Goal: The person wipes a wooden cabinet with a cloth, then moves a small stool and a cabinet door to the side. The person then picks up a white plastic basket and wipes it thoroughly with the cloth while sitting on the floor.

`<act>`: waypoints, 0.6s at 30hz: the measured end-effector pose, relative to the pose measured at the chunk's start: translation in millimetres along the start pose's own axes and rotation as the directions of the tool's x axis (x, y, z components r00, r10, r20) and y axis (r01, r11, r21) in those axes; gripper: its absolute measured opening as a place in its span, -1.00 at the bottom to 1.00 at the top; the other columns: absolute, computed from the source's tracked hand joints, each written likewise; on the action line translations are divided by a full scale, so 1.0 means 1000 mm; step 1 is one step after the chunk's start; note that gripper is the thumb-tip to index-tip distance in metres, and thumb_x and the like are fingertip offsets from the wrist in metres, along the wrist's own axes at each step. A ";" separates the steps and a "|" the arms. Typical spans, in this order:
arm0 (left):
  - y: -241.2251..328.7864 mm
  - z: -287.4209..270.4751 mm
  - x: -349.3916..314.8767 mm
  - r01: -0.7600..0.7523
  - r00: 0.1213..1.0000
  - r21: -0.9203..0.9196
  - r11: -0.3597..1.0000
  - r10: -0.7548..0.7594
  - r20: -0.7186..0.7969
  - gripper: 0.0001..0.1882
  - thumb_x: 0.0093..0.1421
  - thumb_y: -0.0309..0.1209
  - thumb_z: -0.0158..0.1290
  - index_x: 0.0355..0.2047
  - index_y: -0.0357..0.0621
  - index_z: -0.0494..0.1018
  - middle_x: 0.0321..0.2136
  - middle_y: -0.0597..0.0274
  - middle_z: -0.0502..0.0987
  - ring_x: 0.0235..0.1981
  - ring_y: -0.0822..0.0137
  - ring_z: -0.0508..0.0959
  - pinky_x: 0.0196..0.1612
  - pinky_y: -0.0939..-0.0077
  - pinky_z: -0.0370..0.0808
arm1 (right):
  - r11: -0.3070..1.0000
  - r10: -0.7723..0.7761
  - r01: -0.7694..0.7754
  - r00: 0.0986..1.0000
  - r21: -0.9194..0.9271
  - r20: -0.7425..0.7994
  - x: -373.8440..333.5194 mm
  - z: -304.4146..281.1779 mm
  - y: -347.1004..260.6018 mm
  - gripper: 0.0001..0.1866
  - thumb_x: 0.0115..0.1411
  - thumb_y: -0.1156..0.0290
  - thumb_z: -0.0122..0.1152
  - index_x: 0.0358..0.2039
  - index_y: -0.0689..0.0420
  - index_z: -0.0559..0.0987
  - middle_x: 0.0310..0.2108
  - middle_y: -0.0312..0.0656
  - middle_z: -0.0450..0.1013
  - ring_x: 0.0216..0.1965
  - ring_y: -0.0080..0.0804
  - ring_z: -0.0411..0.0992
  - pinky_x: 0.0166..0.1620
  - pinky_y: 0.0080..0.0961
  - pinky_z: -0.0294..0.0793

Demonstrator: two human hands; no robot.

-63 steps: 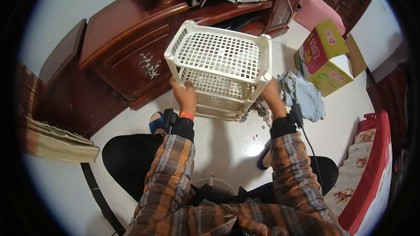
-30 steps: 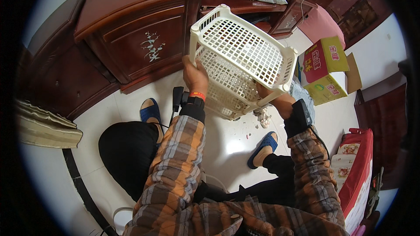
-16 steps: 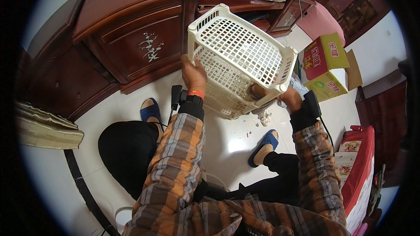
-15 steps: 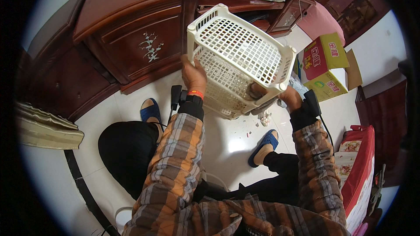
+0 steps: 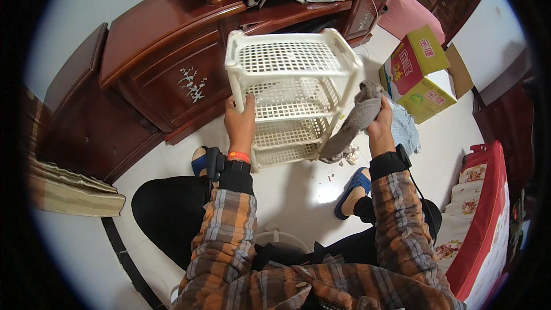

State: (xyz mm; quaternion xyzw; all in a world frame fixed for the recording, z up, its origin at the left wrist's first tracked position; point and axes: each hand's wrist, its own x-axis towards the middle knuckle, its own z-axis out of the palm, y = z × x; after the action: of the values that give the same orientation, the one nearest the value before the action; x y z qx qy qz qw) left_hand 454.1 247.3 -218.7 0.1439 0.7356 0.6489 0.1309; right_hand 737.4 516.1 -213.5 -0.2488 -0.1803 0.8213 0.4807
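A cream plastic tiered rack (image 5: 290,57) with latticed shelves is held up in front of me, its top shelf tilted toward my view. My left hand (image 5: 240,123) is closed round its left post, thumb toward the inside. At the right of the rack, my right hand (image 5: 380,129) grips a grey-brown cloth (image 5: 359,119), which hangs down beside the rack's right post. The cloth's lower end lies close to the bottom tiers; whether it touches them I cannot tell.
Small debris (image 5: 349,155) lies on the pale tiled floor below the rack. A checked cloth (image 5: 404,129) and a green-yellow carton (image 5: 422,74) with open flaps are to the right. Dark red wooden cabinets (image 5: 172,80) stand ahead and left. A red-edged floral cushion (image 5: 473,195) is near right.
The rack has turned and tipped, so its stacked tiers now face me. My right hand has come off the rack's side and pulled the cloth out to the right.
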 end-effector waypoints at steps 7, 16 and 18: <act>-0.005 -0.011 -0.009 0.124 0.992 -0.255 0.959 -0.115 0.048 -0.56 0.25 -0.41 0.11 0.05 -0.44 0.35 -0.13 -0.03 0.56 -0.16 0.27 0.59 -0.05 0.41 0.51 | 0.999 -0.027 0.029 0.994 -0.017 0.110 0.002 0.025 0.003 -0.58 0.45 0.15 -0.02 0.11 0.20 0.51 0.02 -0.02 0.56 0.00 -0.07 0.55 0.09 -0.09 0.55; -0.010 -0.007 -0.032 0.009 0.999 -0.278 0.961 0.007 0.054 -0.51 0.12 -0.61 -0.09 0.10 -0.41 0.32 -0.03 -0.06 0.52 -0.06 0.23 0.56 0.06 0.40 0.46 | 0.831 -0.072 0.210 0.959 -0.516 0.274 -0.018 0.067 0.014 -0.64 0.40 0.23 0.15 0.05 0.22 0.57 -0.09 -0.22 0.59 -0.15 -0.44 0.55 -0.03 -0.44 0.54; -0.012 -0.007 -0.036 -0.006 0.998 -0.296 0.955 0.023 0.055 -0.49 0.11 -0.63 -0.10 0.13 -0.40 0.32 -0.02 -0.04 0.52 -0.05 0.22 0.55 0.08 0.39 0.44 | 0.587 0.039 0.208 0.958 -0.782 0.284 -0.019 0.069 0.019 -0.57 0.30 0.24 0.29 0.06 0.26 0.55 -0.09 -0.21 0.58 -0.13 -0.46 0.53 -0.02 -0.49 0.52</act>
State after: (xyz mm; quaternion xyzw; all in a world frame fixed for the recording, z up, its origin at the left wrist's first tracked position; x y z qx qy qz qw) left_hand 483.8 225.7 -229.2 0.1469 0.6252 0.7480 0.1676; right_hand 692.0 485.9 -163.6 -0.3155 -0.6073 0.6524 0.3256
